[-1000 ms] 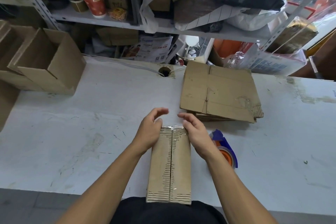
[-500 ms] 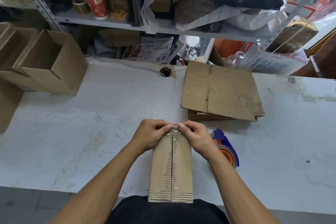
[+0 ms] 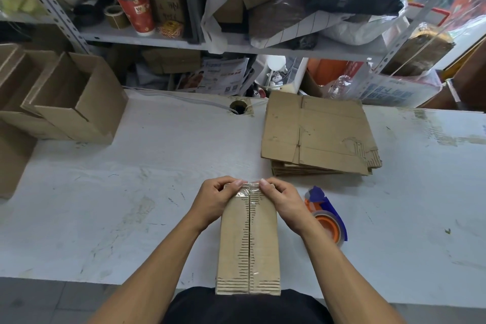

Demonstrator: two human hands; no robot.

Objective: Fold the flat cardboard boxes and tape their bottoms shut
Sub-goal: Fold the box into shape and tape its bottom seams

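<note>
A folded cardboard box stands bottom-up at the table's near edge, its two flaps meeting along a centre seam covered by clear tape. My left hand grips the far left corner of the box, thumb pressing the tape end. My right hand grips the far right corner the same way. A stack of flat cardboard boxes lies beyond, to the right. An orange and blue tape dispenser lies on the table just right of my right wrist.
Several folded open boxes stand at the table's left side. A cable hole sits near the white table's back edge. Cluttered metal shelves rise behind the table.
My open hands came down from above the box's far end and now curl over that edge, thumbs pressing the tape down. The box stays in place.
</note>
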